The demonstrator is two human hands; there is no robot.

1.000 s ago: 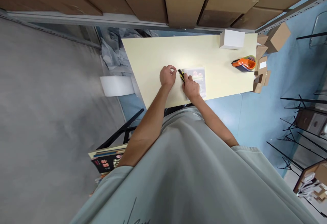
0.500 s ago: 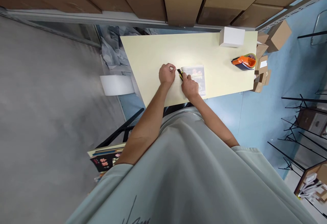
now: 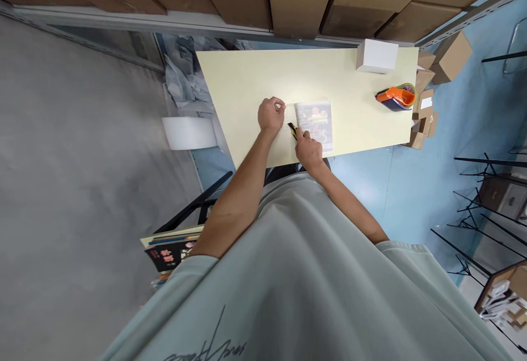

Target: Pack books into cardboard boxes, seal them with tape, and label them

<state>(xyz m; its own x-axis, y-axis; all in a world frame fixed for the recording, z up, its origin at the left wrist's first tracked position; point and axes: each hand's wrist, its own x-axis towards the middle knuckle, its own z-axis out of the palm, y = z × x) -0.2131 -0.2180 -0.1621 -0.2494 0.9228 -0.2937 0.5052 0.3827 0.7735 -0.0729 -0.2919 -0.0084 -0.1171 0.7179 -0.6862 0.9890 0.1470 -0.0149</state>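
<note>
A pale yellow table [image 3: 242, 86] lies in front of me. My right hand [image 3: 308, 148] is wrapped round a black and yellow utility knife [image 3: 292, 129], whose tip points up and left. Beside the knife, partly under my right fingers, is a flat packet in a clear, hazy wrap [image 3: 319, 119] with a printed cover. To the left, my left hand [image 3: 272, 114] has thumb and index finger pinched together; whatever they hold, if anything, is too small to make out.
A white box [image 3: 376, 56] and an orange and blue tape dispenser [image 3: 396, 97] stand on the table's right end. Cardboard boxes [image 3: 300, 4] line the shelf beyond. A black chair frame [image 3: 193, 204] is at the lower left.
My right hand has drawn the knife slightly down, away from my left hand, and more of the packet shows. My left hand keeps its pinch. The whole view has shifted a little.
</note>
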